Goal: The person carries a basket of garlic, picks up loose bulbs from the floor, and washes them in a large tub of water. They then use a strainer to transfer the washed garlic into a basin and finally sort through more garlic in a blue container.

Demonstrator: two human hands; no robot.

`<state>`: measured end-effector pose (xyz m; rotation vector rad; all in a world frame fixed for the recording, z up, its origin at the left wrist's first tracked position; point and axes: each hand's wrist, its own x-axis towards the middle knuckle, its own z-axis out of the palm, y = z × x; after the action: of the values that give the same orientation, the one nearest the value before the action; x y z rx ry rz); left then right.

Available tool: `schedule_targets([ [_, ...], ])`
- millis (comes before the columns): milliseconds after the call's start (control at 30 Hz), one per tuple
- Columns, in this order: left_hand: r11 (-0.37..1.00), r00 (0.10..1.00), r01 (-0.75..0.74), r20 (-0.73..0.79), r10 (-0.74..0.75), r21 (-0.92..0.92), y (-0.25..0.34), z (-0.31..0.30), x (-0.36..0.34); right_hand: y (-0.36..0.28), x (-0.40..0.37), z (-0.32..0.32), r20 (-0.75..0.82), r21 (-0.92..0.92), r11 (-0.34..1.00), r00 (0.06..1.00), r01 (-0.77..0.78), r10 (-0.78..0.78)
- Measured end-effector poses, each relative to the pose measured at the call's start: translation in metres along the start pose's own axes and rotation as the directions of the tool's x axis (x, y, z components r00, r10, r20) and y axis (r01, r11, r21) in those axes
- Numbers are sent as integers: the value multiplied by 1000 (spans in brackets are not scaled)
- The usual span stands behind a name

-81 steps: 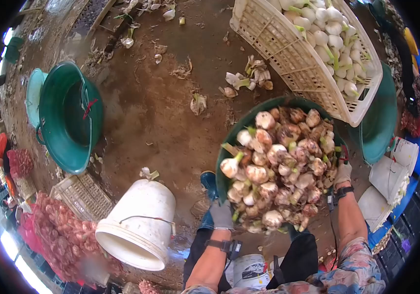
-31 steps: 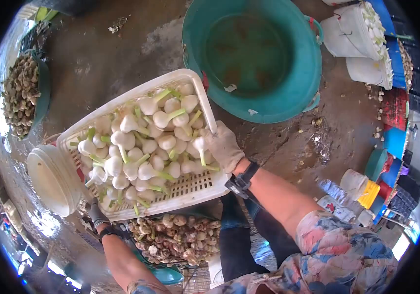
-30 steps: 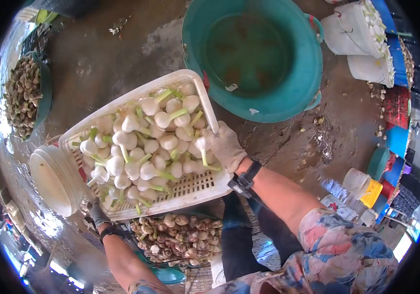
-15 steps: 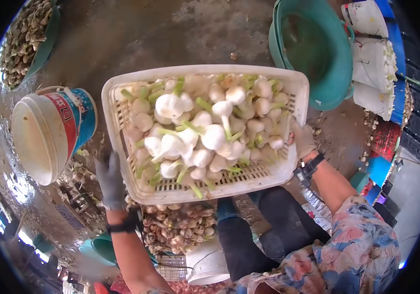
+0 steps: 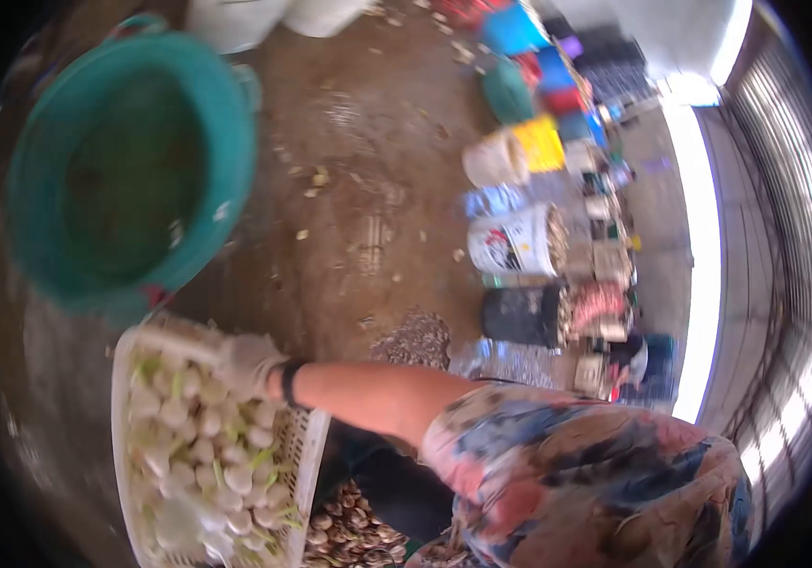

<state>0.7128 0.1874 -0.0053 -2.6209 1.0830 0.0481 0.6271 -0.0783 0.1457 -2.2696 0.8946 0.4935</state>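
A white plastic basket (image 5: 121, 417) full of peeled-back white garlic bulbs (image 5: 199, 440) with short green stems is at the lower left, cut off by the frame's bottom. My right hand (image 5: 250, 367), in a pale glove, has its fingers wrapped over the basket's rim at the upper right corner. Out of sight is my left hand. Just beyond the basket stands a large teal tub (image 5: 235, 161), its inside dark and blurred. Below my right arm more garlic (image 5: 354, 530), brownish and unpeeled, lies beside my dark trouser leg.
Wet brown floor with scattered scraps stretches ahead. Along the right stand a white bucket (image 5: 510, 244), a black bucket (image 5: 517, 314), a cream bucket (image 5: 496, 159) and a yellow container (image 5: 540, 144). Another person (image 5: 629, 358) is far off at the right. White buckets (image 5: 235, 21) stand at the top.
My view has swung to the right, and the basket now appears lower left instead of central. The teal tub shows nearer the basket. My left hand has left the view; my right still grips the rim.
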Motion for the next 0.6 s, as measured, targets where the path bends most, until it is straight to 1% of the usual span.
schedule_targets([
  [33,998,990,67,124,-64,-18,-9,14,-7,-8,-5,-16,5,149,986,997,-73,73],
  [67,949,959,231,215,-185,-215,-6,-4,-4,-9,-6,-17,68,162,980,992,-116,107],
  [100,867,920,365,277,-278,-338,-3,-17,-2,-10,-6,-19,30,271,955,992,-124,121],
  [133,810,897,426,307,-319,-403,0,-28,0,-8,-6,-23,45,239,961,991,-137,130],
  [167,775,887,451,321,-332,-442,5,-36,1,-9,-10,-31,67,202,968,989,-146,134],
  [200,756,882,462,332,-335,-464,9,-42,2,-8,-10,-27,54,184,973,990,-141,133],
  [267,734,877,474,338,-342,-487,15,-50,0,1,-13,-18,45,228,969,995,-93,85],
  [333,720,879,471,335,-339,-509,19,-57,-1,12,-26,-16,80,377,912,987,-161,141],
  [400,695,876,478,346,-335,-537,23,-61,-5,47,-44,11,83,363,908,978,-209,192],
  [433,678,864,498,370,-340,-540,26,-63,-9,56,-58,10,48,398,897,980,-194,191],
  [467,664,857,512,381,-348,-545,28,-66,-11,56,-58,9,52,390,902,982,-187,181],
  [533,654,867,495,377,-326,-572,37,-71,-9,48,-55,0,77,298,917,964,-265,254],
  [600,641,861,504,394,-321,-579,42,-75,-14,49,-60,-5,49,333,910,968,-248,246],
])
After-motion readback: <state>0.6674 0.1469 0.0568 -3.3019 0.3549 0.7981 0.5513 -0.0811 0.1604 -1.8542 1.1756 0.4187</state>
